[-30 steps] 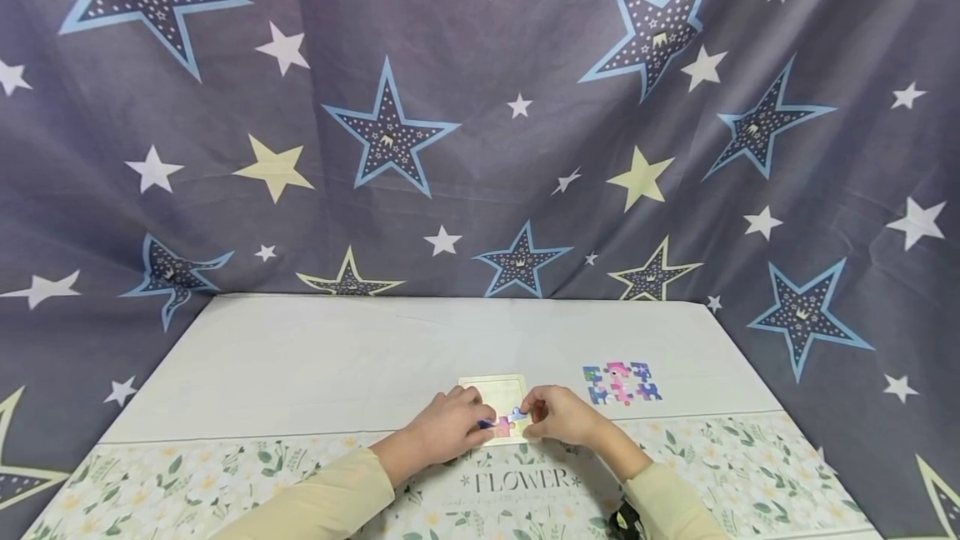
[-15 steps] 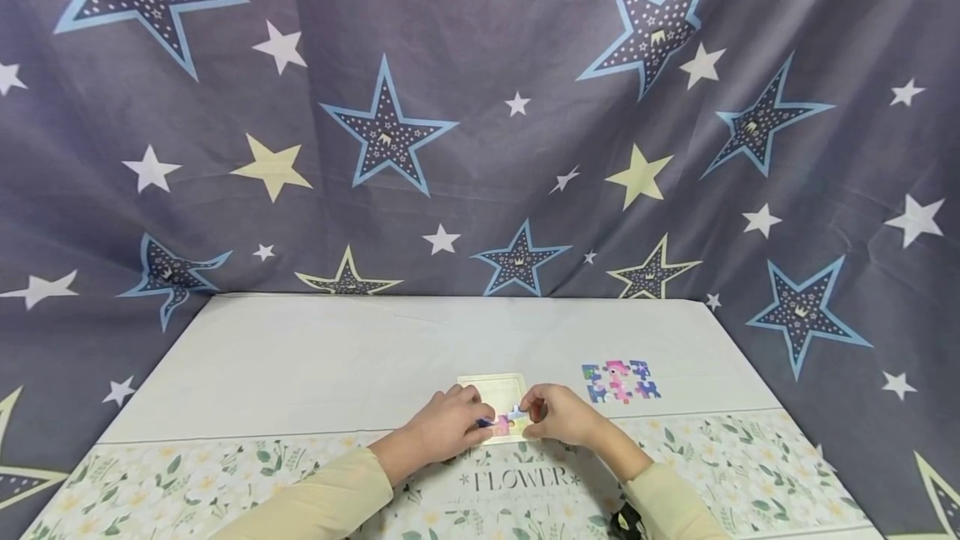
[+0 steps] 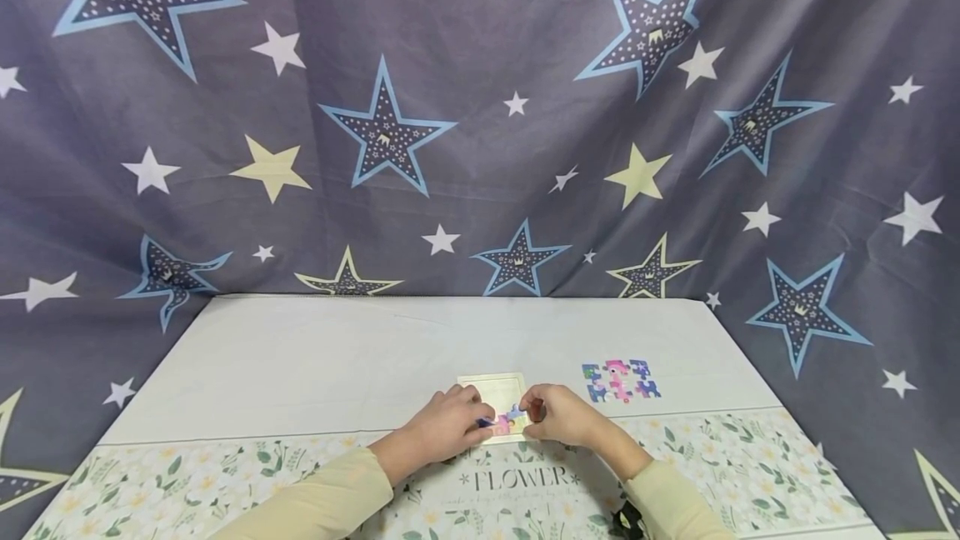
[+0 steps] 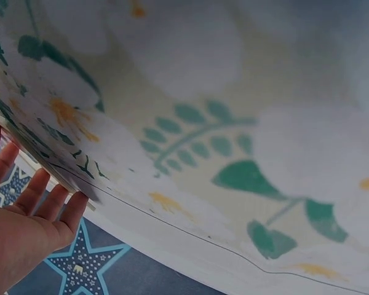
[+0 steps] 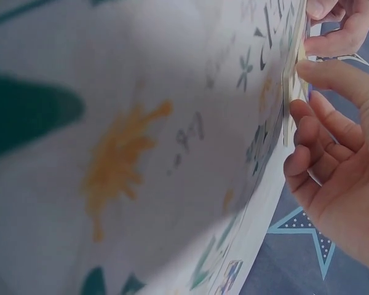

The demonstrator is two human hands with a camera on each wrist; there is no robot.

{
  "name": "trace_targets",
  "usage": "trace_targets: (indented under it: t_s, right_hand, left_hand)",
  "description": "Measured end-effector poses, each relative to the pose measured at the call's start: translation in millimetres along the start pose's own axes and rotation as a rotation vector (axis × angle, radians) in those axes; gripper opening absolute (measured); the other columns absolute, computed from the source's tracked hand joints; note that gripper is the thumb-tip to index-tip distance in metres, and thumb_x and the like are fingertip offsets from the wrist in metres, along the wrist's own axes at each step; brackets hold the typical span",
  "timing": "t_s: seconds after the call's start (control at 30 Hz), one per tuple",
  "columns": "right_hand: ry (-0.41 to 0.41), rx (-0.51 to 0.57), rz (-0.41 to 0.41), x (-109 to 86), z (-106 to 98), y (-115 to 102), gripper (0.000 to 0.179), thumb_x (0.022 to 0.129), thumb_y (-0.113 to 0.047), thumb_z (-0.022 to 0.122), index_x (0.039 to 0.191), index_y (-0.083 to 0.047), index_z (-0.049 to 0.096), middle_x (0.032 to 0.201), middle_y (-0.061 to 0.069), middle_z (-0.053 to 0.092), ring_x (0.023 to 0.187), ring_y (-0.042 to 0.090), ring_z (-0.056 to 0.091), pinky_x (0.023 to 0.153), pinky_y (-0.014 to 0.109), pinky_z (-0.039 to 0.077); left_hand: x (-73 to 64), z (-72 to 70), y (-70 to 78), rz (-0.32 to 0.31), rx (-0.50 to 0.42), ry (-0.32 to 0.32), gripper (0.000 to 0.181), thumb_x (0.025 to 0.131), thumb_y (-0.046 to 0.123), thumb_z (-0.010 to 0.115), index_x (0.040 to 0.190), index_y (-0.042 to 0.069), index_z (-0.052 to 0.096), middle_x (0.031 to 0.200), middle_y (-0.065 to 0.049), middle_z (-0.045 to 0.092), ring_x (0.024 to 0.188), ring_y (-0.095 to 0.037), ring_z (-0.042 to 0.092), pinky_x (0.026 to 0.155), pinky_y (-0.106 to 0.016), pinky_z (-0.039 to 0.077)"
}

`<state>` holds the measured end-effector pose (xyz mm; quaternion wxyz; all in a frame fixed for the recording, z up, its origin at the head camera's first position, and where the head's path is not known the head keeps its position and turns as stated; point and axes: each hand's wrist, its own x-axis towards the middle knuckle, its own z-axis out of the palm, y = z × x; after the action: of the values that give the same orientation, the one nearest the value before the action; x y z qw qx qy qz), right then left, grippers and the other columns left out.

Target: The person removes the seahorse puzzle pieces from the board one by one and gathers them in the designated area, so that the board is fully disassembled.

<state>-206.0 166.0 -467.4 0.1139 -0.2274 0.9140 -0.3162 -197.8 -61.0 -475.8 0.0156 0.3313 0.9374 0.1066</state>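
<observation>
A small pale puzzle tray (image 3: 498, 388) lies at the border of the white and floral cloth, in the middle of the head view. My left hand (image 3: 447, 422) is at its left side, thumb and index finger bent round a dark blue jigsaw piece (image 3: 486, 422). Beside that sits a pink jigsaw piece (image 3: 502, 427) in the tray's near part. From the right, my right hand (image 3: 561, 417) pinches a light blue jigsaw piece (image 3: 515, 412) close over the tray. In the right wrist view the thumb touches the tray's edge (image 5: 287, 110), other fingers loosely bent.
Several more jigsaw pieces (image 3: 619, 382), blue and pink, lie grouped to the right on the white cloth (image 3: 337, 357). Floral cloth (image 3: 225, 473) with printed lettering covers the near side. A star-patterned curtain (image 3: 465, 48) hangs behind the table.
The light blue piece by my right fingertips has shifted and turned slightly. Both hands stay almost in place.
</observation>
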Motion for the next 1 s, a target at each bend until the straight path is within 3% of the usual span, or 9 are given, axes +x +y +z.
trace_targets:
  t_s: [0.6,1.0]
  right_hand:
    - [0.034,-0.007,0.025,-10.3,-12,7,0.027,0.075,-0.01,0.075,0.098,-0.004,0.062,0.079,0.002,0.059,0.067,0.01,0.05,0.059,0.023,0.043]
    - [0.046,-0.041,0.018,-21.2,-28,25,0.024,0.076,-0.009,0.072,0.097,-0.004,0.062,0.078,0.001,0.057,0.065,0.008,0.048,0.059,0.022,0.042]
  left_hand:
    - [1.1,-0.2,0.8,-0.009,-0.038,-0.016,0.03,0.093,0.046,0.051,0.114,0.029,0.064,0.11,0.004,0.056,0.093,-0.011,0.047,0.072,-0.032,0.039]
    - [1.7,1.5,0.1,-0.005,-0.024,-0.003,0.03,0.093,0.046,0.052,0.114,0.029,0.064,0.11,0.004,0.056,0.094,-0.011,0.047,0.074,-0.032,0.04]
